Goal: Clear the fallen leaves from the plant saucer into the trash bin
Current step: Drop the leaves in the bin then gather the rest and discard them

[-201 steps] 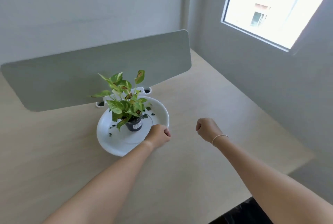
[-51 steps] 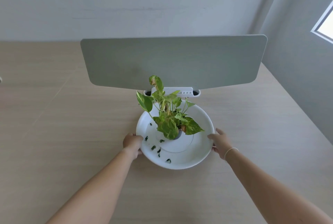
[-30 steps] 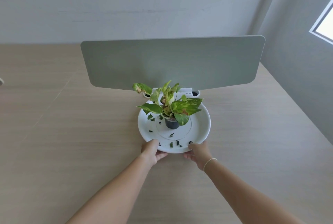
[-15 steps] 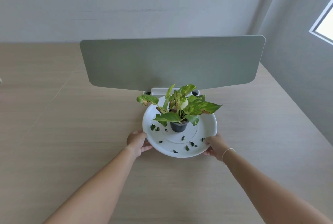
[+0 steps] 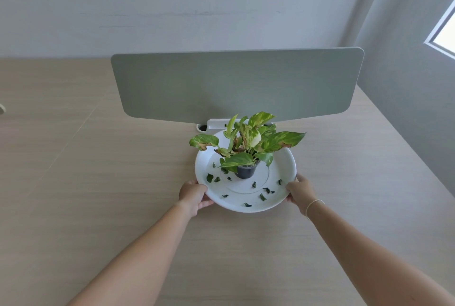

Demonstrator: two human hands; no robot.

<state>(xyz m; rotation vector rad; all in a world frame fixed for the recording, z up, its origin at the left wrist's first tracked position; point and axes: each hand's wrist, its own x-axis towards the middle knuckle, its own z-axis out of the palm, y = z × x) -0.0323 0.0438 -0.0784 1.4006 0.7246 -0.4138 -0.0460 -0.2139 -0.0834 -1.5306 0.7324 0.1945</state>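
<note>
While both arms reach forward from the bottom edge of the view, the left hand [image 5: 192,193] and the right hand [image 5: 300,191] hold the white plant saucer [image 5: 283,170] on its two near sides. The left hand's thumb lies over the rim and its fingers [image 5: 205,204] curl under the saucer, so most of them are hidden; only the tips show below the edge. On the right hand the thumb also rests on the rim, and the other fingers go under the saucer, where I cannot see them well. Both hands are closed on the rim. A thin white band [image 5: 314,204] goes around the right wrist.

Whether the saucer rests on the wooden desk [image 5: 98,182] or is lifted a little, I cannot tell. In its middle stands a small dark pot [image 5: 245,172] with a green and yellow plant [image 5: 248,143]; some leaves have brown edges. The foliage hides the pot's top and part of the saucer's far side. The fallen leaves [image 5: 267,190] lie in small dark pieces across the near half of the saucer, on the left and at the front.

Behind the plant stands a grey divider panel [image 5: 236,84], and the plant covers part of its white base [image 5: 214,123]. A window [image 5: 446,32] is cut off at the right edge. A small pale object [image 5: 2,109] at the left edge is too cut off to identify.
</note>
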